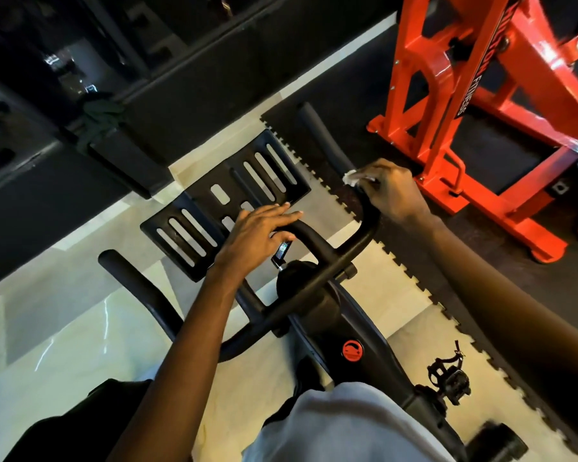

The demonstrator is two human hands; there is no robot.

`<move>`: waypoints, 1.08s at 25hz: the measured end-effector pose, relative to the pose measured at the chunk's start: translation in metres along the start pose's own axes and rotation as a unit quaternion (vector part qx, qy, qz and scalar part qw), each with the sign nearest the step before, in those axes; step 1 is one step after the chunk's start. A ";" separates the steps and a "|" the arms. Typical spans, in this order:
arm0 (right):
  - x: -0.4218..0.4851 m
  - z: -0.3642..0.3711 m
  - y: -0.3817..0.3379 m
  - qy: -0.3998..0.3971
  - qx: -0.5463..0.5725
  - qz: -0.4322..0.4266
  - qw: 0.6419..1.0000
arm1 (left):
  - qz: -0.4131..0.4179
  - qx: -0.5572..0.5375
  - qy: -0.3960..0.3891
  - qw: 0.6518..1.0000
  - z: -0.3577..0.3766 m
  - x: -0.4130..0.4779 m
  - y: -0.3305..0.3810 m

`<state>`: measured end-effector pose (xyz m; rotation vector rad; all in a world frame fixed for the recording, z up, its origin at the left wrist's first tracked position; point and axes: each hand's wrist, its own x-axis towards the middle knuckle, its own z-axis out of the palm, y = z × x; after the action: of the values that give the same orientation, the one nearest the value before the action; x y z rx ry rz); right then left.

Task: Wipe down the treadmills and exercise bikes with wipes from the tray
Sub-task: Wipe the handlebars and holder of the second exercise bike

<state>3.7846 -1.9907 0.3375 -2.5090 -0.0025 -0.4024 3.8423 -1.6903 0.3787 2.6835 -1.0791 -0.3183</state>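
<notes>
Overall level: moderate indoor light; the pale floor (64, 345) was bright, the upper left nearly black.
Source: possibly overhead fixtures, judging by thin white streaks mirrored in its glossy surface.
Glare: hard highlights ran along the red frame (441, 78); small glints sat on the dark panels (47, 65).
Shadows: soft grey patches lay on the floor at left and under the bike (331, 315).
Exposure: the black bike parts lost detail; the white wipe (354, 176) was washed out.
Blur: the lower right corner was smeared; the pedal (447, 378) looked soft.
Distortion: wide-angle; straight edges leaned and bowed toward the borders.
</notes>
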 end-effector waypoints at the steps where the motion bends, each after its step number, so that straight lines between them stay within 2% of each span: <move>1: 0.008 0.003 -0.002 0.004 -0.009 -0.006 1.000 | 0.005 -0.011 0.009 1.000 -0.001 0.001 -0.003; 4: 0.049 0.018 -0.017 0.031 -0.002 -0.026 0.999 | 0.035 0.020 0.045 0.998 0.008 -0.004 -0.005; 6: 0.063 0.026 -0.027 0.066 0.021 -0.007 0.998 | 0.042 0.039 0.062 0.996 0.011 -0.005 -0.008; 9: 0.054 0.033 -0.027 0.096 0.048 0.012 0.994 | 0.039 0.051 0.070 0.995 0.011 -0.003 -0.010; 13: 0.061 0.032 -0.026 0.104 0.063 -0.008 0.992 | 0.038 0.053 0.082 0.994 0.012 -0.004 -0.009; 18: 0.114 0.027 -0.047 0.151 0.084 -0.047 0.984 | 0.043 0.042 0.081 0.995 0.007 -0.005 -0.005; 24: 0.079 0.038 -0.029 0.163 0.120 -0.005 0.979 | 0.050 0.029 0.082 0.995 0.011 -0.002 -0.009; 27: 0.101 0.033 -0.042 0.182 0.141 0.004 0.973 | 0.053 0.025 0.074 0.996 0.010 -0.001 -0.010</move>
<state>3.8867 -1.9466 0.3640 -2.1247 0.0893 -0.7956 3.8459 -1.6839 0.3663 2.6324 -1.1938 -0.0728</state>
